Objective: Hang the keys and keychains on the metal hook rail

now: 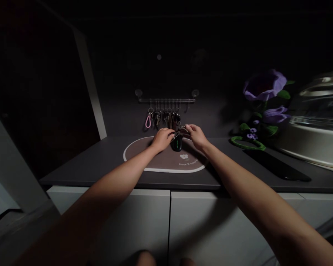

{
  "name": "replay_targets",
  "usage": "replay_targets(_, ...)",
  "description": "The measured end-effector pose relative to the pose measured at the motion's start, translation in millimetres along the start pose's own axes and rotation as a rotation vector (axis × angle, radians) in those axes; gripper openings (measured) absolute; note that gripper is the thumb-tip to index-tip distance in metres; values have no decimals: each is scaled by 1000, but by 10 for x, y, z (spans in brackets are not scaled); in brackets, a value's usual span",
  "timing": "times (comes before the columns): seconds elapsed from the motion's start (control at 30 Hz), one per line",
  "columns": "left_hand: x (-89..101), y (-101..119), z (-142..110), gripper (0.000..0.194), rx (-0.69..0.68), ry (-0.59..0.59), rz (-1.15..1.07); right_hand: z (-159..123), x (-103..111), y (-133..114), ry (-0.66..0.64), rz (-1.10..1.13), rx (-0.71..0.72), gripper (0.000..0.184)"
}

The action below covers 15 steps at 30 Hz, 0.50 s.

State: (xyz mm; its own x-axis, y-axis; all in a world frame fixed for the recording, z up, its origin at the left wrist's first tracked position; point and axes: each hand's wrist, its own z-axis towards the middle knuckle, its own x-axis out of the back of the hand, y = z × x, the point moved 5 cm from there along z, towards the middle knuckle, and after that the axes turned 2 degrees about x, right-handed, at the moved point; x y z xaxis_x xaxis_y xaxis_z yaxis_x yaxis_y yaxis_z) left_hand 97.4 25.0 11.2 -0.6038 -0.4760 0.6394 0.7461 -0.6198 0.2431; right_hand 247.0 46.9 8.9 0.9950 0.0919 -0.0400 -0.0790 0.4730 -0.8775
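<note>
Head view: the black fob (177, 144) is between the hands, over the mat (161, 160), long axis toward the person, rounded end nearest. The right hand (196, 136) pinches a metal piece (184, 130); shadow obscures whether the left hand (162, 139) grips anything.

Single head-worn camera is facing forward and down, closely overlooking the flat, dark-grey bench (83, 162) from its front side.

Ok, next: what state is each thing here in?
Left hand: curled at the fob, grip unclear
Right hand: pinching the fob's ring
Fob: between the hands
Keys: hanging on the rail
Rail: mounted, level
Pink loop: hanging
Mat: flat
Upper flower: open
Black slab: flat
Cabinet doors: shut
Domed appliance: upright
</note>
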Motion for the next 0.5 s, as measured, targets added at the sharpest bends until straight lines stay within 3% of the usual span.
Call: replay_targets(0.5, 131, 152, -6, 22, -46, 132, -19, -110, -169, -238, 0, 177, 35, 32)
